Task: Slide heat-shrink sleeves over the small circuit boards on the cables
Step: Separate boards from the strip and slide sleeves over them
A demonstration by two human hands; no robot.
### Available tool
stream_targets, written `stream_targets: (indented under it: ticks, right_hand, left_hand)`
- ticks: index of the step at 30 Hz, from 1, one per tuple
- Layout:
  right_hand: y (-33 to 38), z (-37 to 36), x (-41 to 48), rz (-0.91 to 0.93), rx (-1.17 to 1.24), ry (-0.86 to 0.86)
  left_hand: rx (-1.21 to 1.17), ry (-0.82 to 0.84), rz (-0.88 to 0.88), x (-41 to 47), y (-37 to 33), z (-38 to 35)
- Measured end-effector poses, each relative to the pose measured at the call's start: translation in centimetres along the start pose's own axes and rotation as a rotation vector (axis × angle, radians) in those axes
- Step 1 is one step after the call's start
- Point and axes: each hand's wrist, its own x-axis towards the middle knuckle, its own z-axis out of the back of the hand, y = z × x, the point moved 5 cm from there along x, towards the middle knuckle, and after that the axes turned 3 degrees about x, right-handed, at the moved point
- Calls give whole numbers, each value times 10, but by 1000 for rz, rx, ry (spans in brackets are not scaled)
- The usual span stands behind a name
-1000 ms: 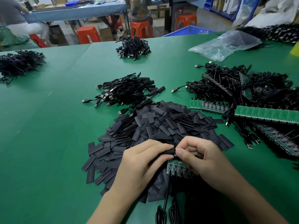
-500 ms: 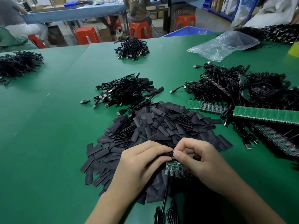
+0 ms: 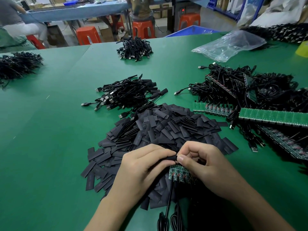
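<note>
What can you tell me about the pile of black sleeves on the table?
The pile of black sleeves is a loose heap of many short, flat, matte black strips that look like plastic. They overlap every which way on the green table, thinning to single pieces at the left edge. A bundle of cables meets its far edge. The left hand and right hand are over its near side, both gripping one sleeve above a strip of circuit boards.

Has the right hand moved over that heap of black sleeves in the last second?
No. The right hand stays at the same spot on the near edge of the heap of flat black heat-shrink sleeves; only the camera shifted slightly.
</note>
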Motion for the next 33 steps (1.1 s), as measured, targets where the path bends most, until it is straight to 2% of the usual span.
stream_targets:
  ticks: [7,13,18,21,33]
  right_hand:
    - [-1,-2,0,-15,0,6]
    - [-3,-2,0,0,-29,-10]
    - [-3,0,0,-52,133,-56]
    - [-2,-1,0,-82,244,-52]
    - [-1,-5,-1,-65,257,-57]
  left_hand:
    - [-18,29,-7,0,0,-1]
    - [-69,18,98,2,3,-1]
    - [-86,-202,294,2,8,6]
    - [-208,-317,415,-3,12,6]
    - [-296,-276,474,-5,16,-1]
